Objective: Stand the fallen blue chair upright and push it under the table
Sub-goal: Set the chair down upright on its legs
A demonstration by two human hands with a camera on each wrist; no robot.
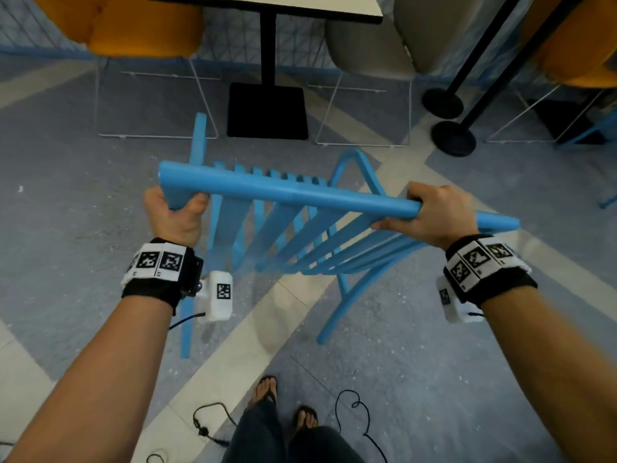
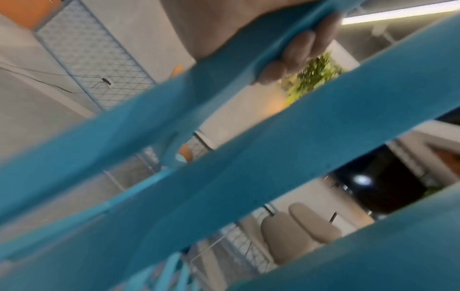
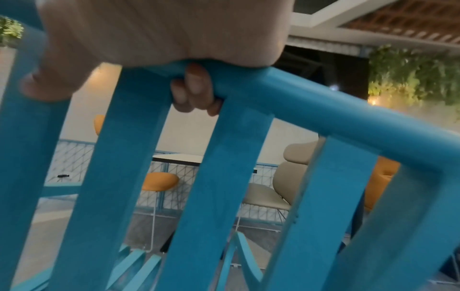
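The blue slatted chair (image 1: 283, 192) is nearly upright in front of me, its top rail running from left to right and its back legs on the floor. My left hand (image 1: 177, 212) grips the left end of the top rail, fingers (image 2: 301, 49) curled round it. My right hand (image 1: 430, 212) grips the rail near its right end, fingertips (image 3: 196, 88) wrapped under it between two slats (image 3: 219, 177). The table (image 1: 267, 5) stands beyond the chair, on a black post with a square base (image 1: 267, 110).
An orange chair (image 1: 133, 25) stands left of the table and a beige one (image 1: 384, 38) right of it, both on thin white wire legs. Two black stanchion bases (image 1: 452, 138) sit at the right. Cables (image 1: 354, 416) lie by my feet.
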